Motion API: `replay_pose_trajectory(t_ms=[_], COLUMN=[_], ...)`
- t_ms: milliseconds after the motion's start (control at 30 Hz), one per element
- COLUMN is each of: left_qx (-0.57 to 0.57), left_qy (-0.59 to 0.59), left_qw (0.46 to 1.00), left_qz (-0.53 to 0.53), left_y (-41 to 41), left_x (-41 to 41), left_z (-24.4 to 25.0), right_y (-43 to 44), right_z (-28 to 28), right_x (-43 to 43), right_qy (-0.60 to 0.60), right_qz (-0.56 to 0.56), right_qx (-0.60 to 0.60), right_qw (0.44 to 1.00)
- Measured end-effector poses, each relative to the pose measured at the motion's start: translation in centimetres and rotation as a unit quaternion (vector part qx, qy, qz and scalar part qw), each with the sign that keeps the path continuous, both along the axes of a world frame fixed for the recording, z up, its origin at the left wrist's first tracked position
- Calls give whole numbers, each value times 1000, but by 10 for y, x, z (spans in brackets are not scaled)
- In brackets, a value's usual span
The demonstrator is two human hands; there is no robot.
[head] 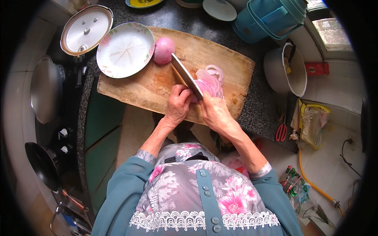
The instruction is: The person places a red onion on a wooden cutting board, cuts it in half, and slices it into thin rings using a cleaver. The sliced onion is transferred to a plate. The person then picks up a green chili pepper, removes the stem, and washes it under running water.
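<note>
On a worn wooden cutting board (165,78), my right hand (215,112) grips a kitchen knife (186,73) whose blade points up and to the left. Bent fingers of my left hand (178,103) press a piece of red onion (193,98) close beside the blade; most of that piece is hidden. Thin onion slices (209,84) lie heaped on the blade's right side. An uncut-looking onion portion (164,50) rests near the knife's tip, beside a floral white plate (125,50) that overlaps the board's left part.
A pressure cooker lid (87,29) lies at the upper left. Blue buckets (265,20) and a deep metal pot (285,70) stand behind and right of the board. Red-handled scissors (281,132) are at the counter's right edge. A black pan (41,165) is at far left.
</note>
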State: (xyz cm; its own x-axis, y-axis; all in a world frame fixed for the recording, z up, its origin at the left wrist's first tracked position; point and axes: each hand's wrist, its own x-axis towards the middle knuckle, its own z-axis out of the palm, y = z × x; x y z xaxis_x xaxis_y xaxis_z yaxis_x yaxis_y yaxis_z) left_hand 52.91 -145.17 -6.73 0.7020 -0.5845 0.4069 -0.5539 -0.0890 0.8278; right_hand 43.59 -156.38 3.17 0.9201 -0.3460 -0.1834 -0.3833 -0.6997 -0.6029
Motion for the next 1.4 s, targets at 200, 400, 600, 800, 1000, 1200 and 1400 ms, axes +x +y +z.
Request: replay_pose_trajectory(t_ms=[200, 400, 600, 800, 1000, 1200, 1400], left_qx=[2, 6, -7, -9, 22, 6, 13], left_qy=[1, -1, -2, 13, 6, 2, 25], left_qw=[1000, 1000, 1000, 1000, 1000, 1000, 1000], left_qz=[-7, -12, -13, -13, -11, -17, -10], left_y=[-1, 0, 1, 1, 2, 2, 4], left_x=[2, 4, 3, 2, 3, 2, 1], left_z=[5, 5, 3, 0, 8, 8, 6], right_y=[-3, -11, -8, 0, 5, -4, -8], right_z=[-14, 34, 43, 2, -16, 7, 36], right_x=[3, -5, -8, 2, 3, -8, -7], right_qy=[-58, -45, 57, 4, -42, -100, -2], right_qz=[-39, -26, 17, -5, -55, -74, 5], right_qx=[21, 28, -1, -4, 3, 56, 22], right_qw=[997, 998, 998, 1000, 998, 991, 1000])
